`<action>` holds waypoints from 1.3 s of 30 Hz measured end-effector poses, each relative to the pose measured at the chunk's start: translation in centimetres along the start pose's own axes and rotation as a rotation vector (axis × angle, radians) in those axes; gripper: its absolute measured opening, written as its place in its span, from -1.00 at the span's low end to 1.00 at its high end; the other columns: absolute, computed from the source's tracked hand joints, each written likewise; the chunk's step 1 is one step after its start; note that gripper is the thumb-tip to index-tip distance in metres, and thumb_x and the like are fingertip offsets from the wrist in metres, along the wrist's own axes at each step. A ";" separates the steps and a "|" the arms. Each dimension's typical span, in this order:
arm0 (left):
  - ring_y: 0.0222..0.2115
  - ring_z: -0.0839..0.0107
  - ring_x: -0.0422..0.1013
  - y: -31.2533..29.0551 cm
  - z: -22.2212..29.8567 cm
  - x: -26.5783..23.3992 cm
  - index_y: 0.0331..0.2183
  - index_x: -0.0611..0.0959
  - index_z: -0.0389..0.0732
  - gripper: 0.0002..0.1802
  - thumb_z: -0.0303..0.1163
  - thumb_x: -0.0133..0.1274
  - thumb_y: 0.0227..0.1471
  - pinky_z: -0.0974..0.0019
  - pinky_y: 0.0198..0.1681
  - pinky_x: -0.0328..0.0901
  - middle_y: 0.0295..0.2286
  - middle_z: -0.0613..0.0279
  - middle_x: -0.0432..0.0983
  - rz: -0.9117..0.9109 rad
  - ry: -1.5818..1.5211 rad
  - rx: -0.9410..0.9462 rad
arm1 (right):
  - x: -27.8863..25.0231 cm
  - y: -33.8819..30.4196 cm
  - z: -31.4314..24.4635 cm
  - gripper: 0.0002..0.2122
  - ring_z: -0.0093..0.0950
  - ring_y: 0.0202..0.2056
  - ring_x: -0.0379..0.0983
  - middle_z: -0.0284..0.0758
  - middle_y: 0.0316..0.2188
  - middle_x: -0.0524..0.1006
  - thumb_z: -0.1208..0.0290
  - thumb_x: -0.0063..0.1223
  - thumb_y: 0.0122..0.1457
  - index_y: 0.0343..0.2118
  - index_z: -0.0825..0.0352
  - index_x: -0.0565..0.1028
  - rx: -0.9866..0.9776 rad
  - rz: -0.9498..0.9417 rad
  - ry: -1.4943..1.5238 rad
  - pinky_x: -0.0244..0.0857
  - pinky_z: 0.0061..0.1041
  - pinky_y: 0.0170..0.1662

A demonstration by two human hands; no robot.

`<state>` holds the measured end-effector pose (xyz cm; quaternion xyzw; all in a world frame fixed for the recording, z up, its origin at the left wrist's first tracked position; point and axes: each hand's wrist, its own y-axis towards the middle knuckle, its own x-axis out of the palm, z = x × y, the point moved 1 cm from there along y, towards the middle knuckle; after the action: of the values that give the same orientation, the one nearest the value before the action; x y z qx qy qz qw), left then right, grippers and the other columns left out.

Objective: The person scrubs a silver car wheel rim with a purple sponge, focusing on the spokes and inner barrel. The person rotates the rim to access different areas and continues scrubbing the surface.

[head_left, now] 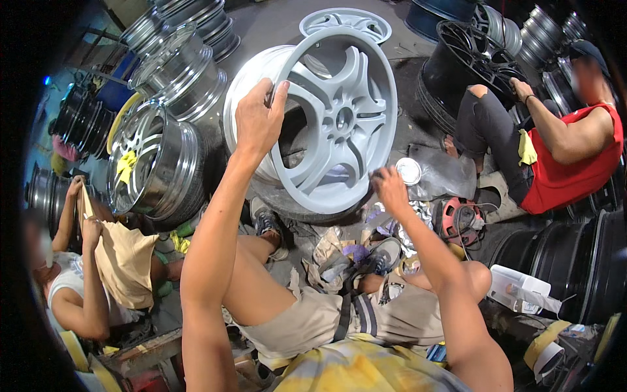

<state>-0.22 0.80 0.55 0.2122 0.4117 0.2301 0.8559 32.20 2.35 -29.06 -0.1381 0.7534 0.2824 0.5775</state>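
Observation:
A grey-painted alloy wheel rim (344,121) with split spokes stands tilted before me, leaning on a tyre lying beneath it. My left hand (259,116) grips its upper left edge, thumb at the front lip and fingers over the side. By the lower right edge of the wheel is my right hand (390,189), fingers curled in and slightly blurred. Whatever may be between those fingers is too small to make out. Just beside that hand sits a small round tin (409,171) with pale contents or a pale lid.
Another grey wheel face (345,25) lies behind. A chrome wheel (153,160) stands left, a black one (473,59) right. Crumpled paper (330,255) and a red round device (459,221) lie near my feet. One person sits left with a tan cloth (124,261); another sits right in red (578,157).

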 end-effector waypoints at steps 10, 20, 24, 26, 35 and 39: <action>-0.59 0.07 0.29 0.0 0.3 0.1 -0.50 0.48 -0.34 -0.51 -0.12 0.12 0.28 0.03 -0.43 0.21 -0.63 -0.07 0.37 -0.010 0.020 0.012 | -1.8 -0.9 -10.1 -0.72 0.01 -0.14 0.52 0.00 -0.19 0.62 0.32 0.03 0.29 -0.33 0.43 0.69 0.104 -0.078 0.628 0.42 -0.11 -0.01; -0.62 0.26 0.21 0.4 0.0 0.7 -0.54 0.46 -0.34 -0.49 -0.13 0.13 0.28 0.10 -0.47 0.17 -0.68 0.05 0.31 -0.034 -0.060 0.012 | -0.5 -4.9 -5.3 -0.70 -0.11 -0.13 0.36 -0.12 -0.25 0.52 0.27 -0.04 0.42 -0.06 0.33 0.67 0.384 0.298 0.355 0.27 -0.12 0.01; -0.63 0.30 0.18 -0.5 -1.4 -0.2 -0.55 0.45 -0.35 -0.49 -0.15 0.15 0.27 0.13 -0.49 0.15 -0.69 0.07 0.28 -0.022 -0.064 0.021 | -2.3 -6.3 -18.3 -0.67 -0.10 -0.12 0.37 -0.10 -0.20 0.48 0.27 -0.07 0.45 0.13 0.29 0.57 0.529 0.359 0.620 0.27 -0.13 0.01; -0.60 0.42 0.09 -0.5 -1.5 -0.1 -0.54 0.40 -0.34 -0.47 -0.14 0.14 0.29 0.21 -0.52 0.09 -0.68 0.18 0.16 -0.020 -0.047 0.041 | -5.0 -6.2 -22.7 -0.70 -0.14 0.02 0.42 -0.12 -0.08 0.53 0.39 0.10 0.35 0.10 0.32 0.58 0.349 0.406 0.658 0.28 -0.16 0.13; -0.63 0.19 0.24 -0.4 -0.7 0.3 -0.53 0.47 -0.35 -0.49 -0.13 0.12 0.28 0.09 -0.47 0.18 -0.68 -0.01 0.32 -0.040 -0.026 0.044 | 0.7 -5.9 -11.9 -0.65 -0.11 0.04 0.40 -0.04 -0.03 0.50 0.28 -0.05 0.44 0.11 0.39 0.56 0.533 0.392 0.527 0.29 -0.17 0.11; -0.63 0.19 0.22 -0.3 -1.0 -0.1 -0.52 0.48 -0.37 -0.48 -0.13 0.09 0.31 0.09 -0.47 0.18 -0.68 -0.03 0.31 -0.028 -0.070 0.044 | -2.7 -5.7 -19.1 -0.65 -0.13 0.02 0.49 -0.13 -0.03 0.56 0.49 0.19 0.26 0.11 0.36 0.58 0.234 0.495 0.415 0.29 -0.15 0.13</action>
<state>-1.04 0.67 -0.09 0.2330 0.3895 0.2017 0.8679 20.93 -13.68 -24.67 0.0614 0.8927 0.2915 0.3380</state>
